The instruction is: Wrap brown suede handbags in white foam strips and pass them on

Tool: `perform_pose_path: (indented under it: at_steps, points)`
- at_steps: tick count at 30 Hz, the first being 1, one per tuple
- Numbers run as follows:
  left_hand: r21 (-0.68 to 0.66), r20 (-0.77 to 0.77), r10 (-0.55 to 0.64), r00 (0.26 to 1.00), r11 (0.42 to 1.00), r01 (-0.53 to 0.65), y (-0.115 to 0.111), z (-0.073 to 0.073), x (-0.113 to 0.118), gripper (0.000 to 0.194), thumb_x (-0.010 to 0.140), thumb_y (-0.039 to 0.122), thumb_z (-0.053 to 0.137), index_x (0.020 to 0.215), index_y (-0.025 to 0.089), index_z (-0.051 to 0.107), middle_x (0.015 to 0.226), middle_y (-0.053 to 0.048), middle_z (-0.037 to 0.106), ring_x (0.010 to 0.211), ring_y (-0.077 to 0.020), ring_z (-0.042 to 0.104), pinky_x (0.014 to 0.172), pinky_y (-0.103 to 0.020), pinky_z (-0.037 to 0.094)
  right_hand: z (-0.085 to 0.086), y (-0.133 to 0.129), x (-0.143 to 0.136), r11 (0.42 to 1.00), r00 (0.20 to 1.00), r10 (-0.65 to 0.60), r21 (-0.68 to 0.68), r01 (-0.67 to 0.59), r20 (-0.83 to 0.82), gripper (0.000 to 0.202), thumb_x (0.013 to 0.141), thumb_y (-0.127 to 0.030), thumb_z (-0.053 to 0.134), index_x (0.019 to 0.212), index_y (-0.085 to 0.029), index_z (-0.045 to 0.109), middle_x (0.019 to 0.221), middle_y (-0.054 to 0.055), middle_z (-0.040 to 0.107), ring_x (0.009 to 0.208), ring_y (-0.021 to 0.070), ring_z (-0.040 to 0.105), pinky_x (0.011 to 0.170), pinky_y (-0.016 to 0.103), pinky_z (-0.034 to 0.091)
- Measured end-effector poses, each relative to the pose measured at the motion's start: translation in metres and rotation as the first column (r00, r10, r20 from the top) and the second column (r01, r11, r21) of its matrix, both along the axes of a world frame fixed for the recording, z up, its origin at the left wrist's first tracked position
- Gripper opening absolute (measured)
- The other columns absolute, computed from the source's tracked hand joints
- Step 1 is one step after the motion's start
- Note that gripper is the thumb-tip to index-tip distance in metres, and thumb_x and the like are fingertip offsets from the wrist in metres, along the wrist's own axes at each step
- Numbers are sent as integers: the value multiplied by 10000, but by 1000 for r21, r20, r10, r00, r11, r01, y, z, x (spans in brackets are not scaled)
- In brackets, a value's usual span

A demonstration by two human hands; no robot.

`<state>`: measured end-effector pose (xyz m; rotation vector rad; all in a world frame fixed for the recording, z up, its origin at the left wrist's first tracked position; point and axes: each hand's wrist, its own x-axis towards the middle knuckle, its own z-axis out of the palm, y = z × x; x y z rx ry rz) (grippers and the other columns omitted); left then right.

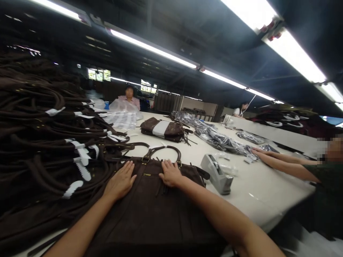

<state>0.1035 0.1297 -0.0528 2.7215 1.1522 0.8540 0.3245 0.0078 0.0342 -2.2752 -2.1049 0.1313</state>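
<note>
A dark brown handbag (155, 214) lies flat on the white table in front of me, its two looped handles pointing away. My left hand (120, 180) rests open on the bag's upper left part, fingers stretched toward the handles. On the upper right part lies my right hand (170, 174), also open, palm down near a handle's base. Between the hands a short brass-coloured zip (150, 175) shows on the bag. Close to the bag's right side stands a grey tape dispenser (217, 173).
A high pile of brown bags (48, 142) with white wrappings rises at left. Farther back are a bag with a white band (160, 129), clear plastic bags (123, 117) and a row of plastic-wrapped goods (214, 134). A co-worker's hands (261, 152) touch wrapped goods at right.
</note>
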Motion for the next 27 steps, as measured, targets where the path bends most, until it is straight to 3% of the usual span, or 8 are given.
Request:
perform_pose_path:
  at_steps: [2,5,10,14,19,23,25,27]
  points:
    - [35,-24,25,999,999,-24,0,-2,1,639,843,389,350,1326,0,500,1480,-198,386,1417,-281,298,1167,-453,279,-2,-27,31,987,986,-147,81,141,74,682,954,-419,354,1499,-25,237,1582,177,144,1472,311,70,1169,553,60]
    - [83,-51,67,996,995,-63,-3,-3,1,655,850,384,325,1352,-12,469,1491,-200,369,1418,-281,296,1158,-447,292,-21,-60,63,936,942,-325,168,308,85,648,979,-414,285,1484,-6,277,1570,184,188,1471,289,104,1175,504,90]
    - [122,-161,164,973,982,-145,-8,2,-1,653,885,399,297,1417,35,400,1521,-165,331,1430,-265,277,1166,-471,249,-56,-77,75,915,931,-363,209,346,47,654,984,-443,248,1504,-45,246,1586,128,151,1475,254,106,1179,481,101]
    - [8,-257,241,936,969,-247,-6,10,1,692,902,458,267,1483,83,281,1559,-130,258,1451,-264,220,1163,-514,206,-65,-71,81,914,933,-358,194,356,-25,697,972,-491,242,1512,-50,223,1590,116,129,1478,247,90,1184,466,96]
    - [-67,-278,313,908,937,-343,2,24,5,860,863,559,319,1468,-45,221,1498,-261,332,1384,-330,355,1099,-445,336,-53,-69,88,925,927,-329,136,355,-183,715,966,-493,282,1515,-41,202,1591,137,114,1480,246,67,1185,462,91]
    - [-69,-302,292,907,943,-326,1,32,9,869,845,527,325,1438,-103,237,1497,-314,287,1400,-386,297,1105,-485,313,-25,-86,99,943,845,-214,121,310,-491,664,973,-473,304,1486,-52,300,1575,152,203,1474,238,121,1187,432,130]
    - [-49,-320,270,908,953,-300,1,34,9,869,837,517,322,1419,-124,246,1496,-341,256,1403,-418,268,1103,-510,305,-11,-105,106,902,753,-151,223,371,-641,641,968,-510,313,1461,-105,376,1551,130,291,1462,217,181,1191,404,140]
    - [-8,-313,244,918,966,-259,2,34,7,850,824,501,321,1403,-119,261,1501,-340,246,1409,-431,242,1104,-530,299,-3,-132,112,813,679,-68,355,463,-731,641,950,-566,332,1420,-149,453,1516,111,373,1438,208,262,1193,385,161]
